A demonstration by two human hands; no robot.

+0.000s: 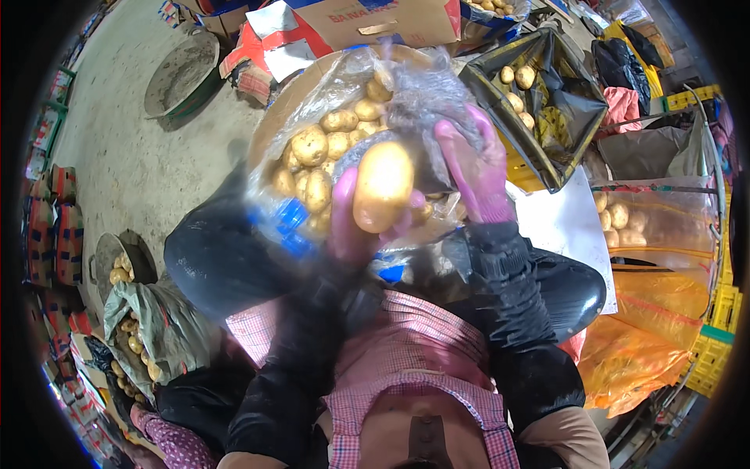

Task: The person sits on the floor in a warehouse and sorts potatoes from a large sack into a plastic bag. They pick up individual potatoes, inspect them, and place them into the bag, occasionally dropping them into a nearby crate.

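In my left hand (pixel 345 217), gloved in pink, I grip a large pale potato (pixel 384 187) over a carton (pixel 262 138) between my legs. Clear plastic film (pixel 293 108) lines the carton, and several potatoes (pixel 309 146) lie inside it. My right hand (pixel 481 170), also in a pink glove, has its thumb and fingers about a fuzzy grey cloth (pixel 425 88), blurred by motion. Part of the cloth hangs behind the held potato; its exact material is unclear. Blue tape (pixel 291 214) shows on the near left side of the carton.
A black-lined crate (pixel 562 149) with several potatoes stands far right. Clear and orange plastic bags (pixel 650 316) hang on a frame at right. A banana carton (pixel 375 23) lies ahead, with a basin (pixel 184 76) on the floor. Beside a potato sack (pixel 170 319), another person's patterned sleeve (pixel 176 439) shows.
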